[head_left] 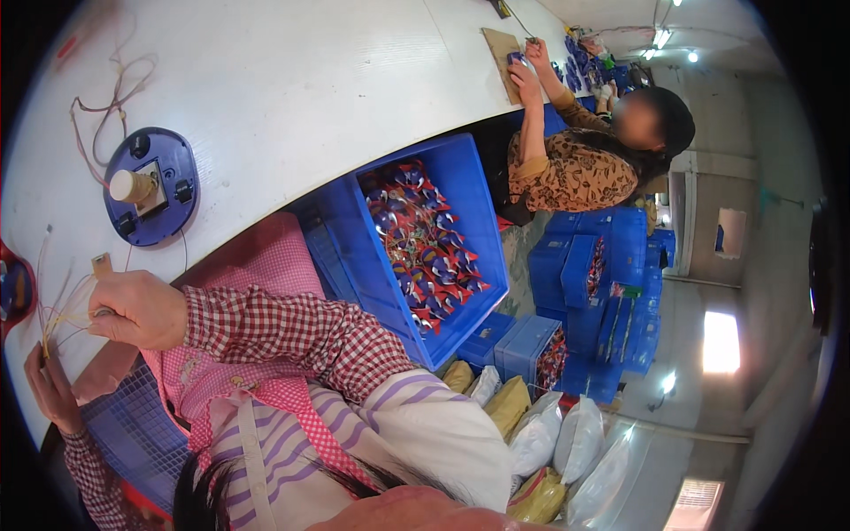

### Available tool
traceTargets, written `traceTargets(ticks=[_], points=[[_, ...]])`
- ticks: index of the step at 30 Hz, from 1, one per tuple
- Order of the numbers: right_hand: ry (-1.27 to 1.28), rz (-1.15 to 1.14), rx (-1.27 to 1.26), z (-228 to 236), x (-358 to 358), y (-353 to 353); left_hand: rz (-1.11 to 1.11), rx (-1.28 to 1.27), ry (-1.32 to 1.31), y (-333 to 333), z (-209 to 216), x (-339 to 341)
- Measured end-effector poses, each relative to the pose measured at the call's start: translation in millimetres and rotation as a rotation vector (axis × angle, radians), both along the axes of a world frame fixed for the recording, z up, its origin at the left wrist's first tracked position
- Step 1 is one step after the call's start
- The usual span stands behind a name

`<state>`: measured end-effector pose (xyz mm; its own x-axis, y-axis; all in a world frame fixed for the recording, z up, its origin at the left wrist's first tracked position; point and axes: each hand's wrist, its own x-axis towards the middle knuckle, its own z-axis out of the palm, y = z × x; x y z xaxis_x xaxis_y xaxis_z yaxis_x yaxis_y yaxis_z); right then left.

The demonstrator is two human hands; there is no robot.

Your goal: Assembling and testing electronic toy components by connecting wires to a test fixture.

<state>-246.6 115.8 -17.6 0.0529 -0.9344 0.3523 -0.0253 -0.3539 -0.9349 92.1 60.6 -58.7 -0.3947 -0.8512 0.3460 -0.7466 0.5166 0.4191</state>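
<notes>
My right hand (137, 310), in a red checked sleeve, is closed in a pinch on thin pale wires (64, 317). Just below it in the picture, my left hand (53, 389) holds the same wires between its fingertips, which are partly hidden at the rim. A small tan piece (102, 265) shows at the far side of my right hand. Beyond that, on the white table, lies a blue oval plastic housing (181, 208) with black parts and an upright cream cylinder (131, 187). Thin reddish-brown wires (113, 108) trail loosely from it across the tabletop.
A blue crate (487, 265) full of red-and-blue parts stands beside the table edge. Farther along, a co-worker (575, 168) handles a small blue part over a board (501, 62). Stacked blue crates (620, 248) and filled sacks (536, 434) stand behind. A red-and-blue object (13, 283) touches the left rim.
</notes>
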Motion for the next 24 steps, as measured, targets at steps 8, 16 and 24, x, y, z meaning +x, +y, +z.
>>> traceTargets(ticks=[8, 16, 24], points=[[0.015, -0.033, -0.027, -1, 2, 0, -0.012, -0.099, -0.029, 0, 6, -15], [0.024, -0.026, -0.027, -4, 3, 0, -0.051, -0.147, -0.004, -1, 4, -14], [0.004, -0.041, -0.047, -2, 3, 1, -0.039, -0.083, 0.042, 0, -1, -8]])
